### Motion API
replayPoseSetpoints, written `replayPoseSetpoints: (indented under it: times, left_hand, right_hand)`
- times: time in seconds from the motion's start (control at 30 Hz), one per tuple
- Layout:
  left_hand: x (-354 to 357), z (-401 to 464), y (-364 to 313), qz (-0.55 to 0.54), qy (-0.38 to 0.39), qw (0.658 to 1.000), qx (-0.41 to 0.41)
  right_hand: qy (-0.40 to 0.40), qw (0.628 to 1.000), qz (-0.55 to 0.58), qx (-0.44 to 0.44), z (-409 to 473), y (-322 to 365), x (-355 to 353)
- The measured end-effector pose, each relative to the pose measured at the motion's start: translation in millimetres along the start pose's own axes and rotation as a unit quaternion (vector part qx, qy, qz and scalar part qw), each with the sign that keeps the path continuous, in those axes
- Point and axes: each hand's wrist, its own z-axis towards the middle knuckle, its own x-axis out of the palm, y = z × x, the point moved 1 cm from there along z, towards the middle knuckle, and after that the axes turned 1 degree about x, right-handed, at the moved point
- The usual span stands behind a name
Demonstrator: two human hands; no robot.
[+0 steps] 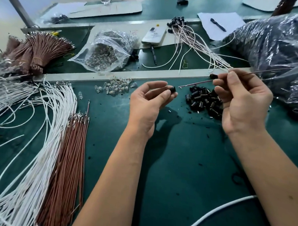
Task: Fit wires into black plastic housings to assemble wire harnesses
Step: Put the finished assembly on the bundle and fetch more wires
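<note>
The left hand (pixel 150 102) is raised over the green worktop (pixel 176 166), its grip pinching a black housing (pixel 172 89) between thumb and forefinger tip; the other fingers curl loosely. The right hand (pixel 240 102) is just to the right and slightly farther, its grip pinching a second housing (pixel 213 76) at the fingertips together with a brown wire (pixel 194 83), whose metal tip points left toward the left hand. A white wire (pixel 221 66) also runs from the right fingertips to the far bundle.

A pile of loose housings (pixel 204 100) lies on the worktop beneath and between the hands. To its left sits a small heap of clear bulbs (pixel 116 87). At near left lie a sheaf of white wires (pixel 45 133) and, beside it, a sheaf of brown wires (pixel 70 152). Far left stands a tied brown bundle (pixel 43 48). Beyond the rail are a clear bag (pixel 106 50) of bulbs, a phone (pixel 154 35), a pen (pixel 154 55) and finished harnesses (pixel 186 35). A large dark plastic bag (pixel 277 50) fills the far right. A white cable (pixel 213 214) crosses the near right corner.
</note>
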Motion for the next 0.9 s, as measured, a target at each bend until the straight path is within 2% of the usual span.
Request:
replayPoseSetpoints:
  times: [0.9]
  left_hand:
    - [1.5,-1.0,0.9,0.003,0.022,1.000,-0.014]
  right_hand:
    - [0.006,1.000,-0.003,0.011,-1.9,-1.3,-0.1]
